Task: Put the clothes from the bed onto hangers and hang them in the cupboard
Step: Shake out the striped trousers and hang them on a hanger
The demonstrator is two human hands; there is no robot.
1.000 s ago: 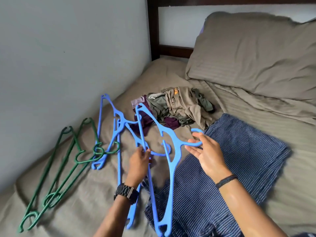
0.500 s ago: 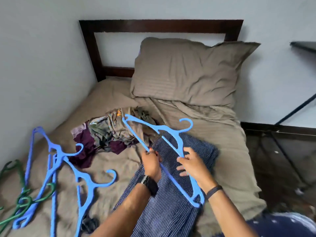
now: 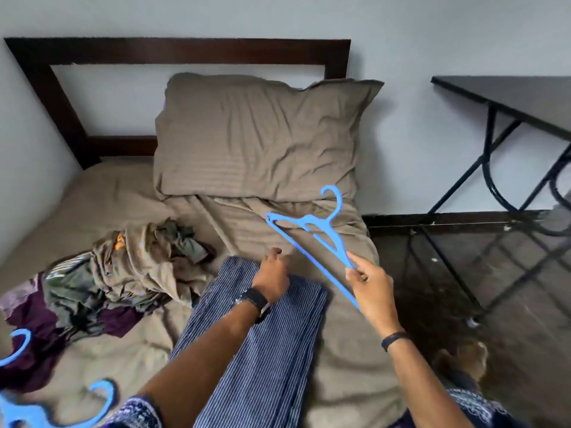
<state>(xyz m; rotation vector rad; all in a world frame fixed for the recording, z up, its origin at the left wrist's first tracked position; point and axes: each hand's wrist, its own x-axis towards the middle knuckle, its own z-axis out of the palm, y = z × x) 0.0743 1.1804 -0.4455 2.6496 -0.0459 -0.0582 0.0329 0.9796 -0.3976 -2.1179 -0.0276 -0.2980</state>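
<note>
Aloft, blue hanger (image 3: 312,239) in right hand (image 3: 370,288); left hand (image 3: 273,273) loosely curled.

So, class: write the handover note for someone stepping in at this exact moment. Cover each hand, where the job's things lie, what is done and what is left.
Right hand holds one blue hanger by an arm, raised over the bed.
Left hand holds nothing; it rests at the top edge of the folded striped garment.
The heap of crumpled clothes lies left of it; spare blue hangers lie at the lower left.
Done: one hanger picked out.
Left: nothing is on a hanger yet. Dress every garment and hang it; the cupboard is out of view.
</note>
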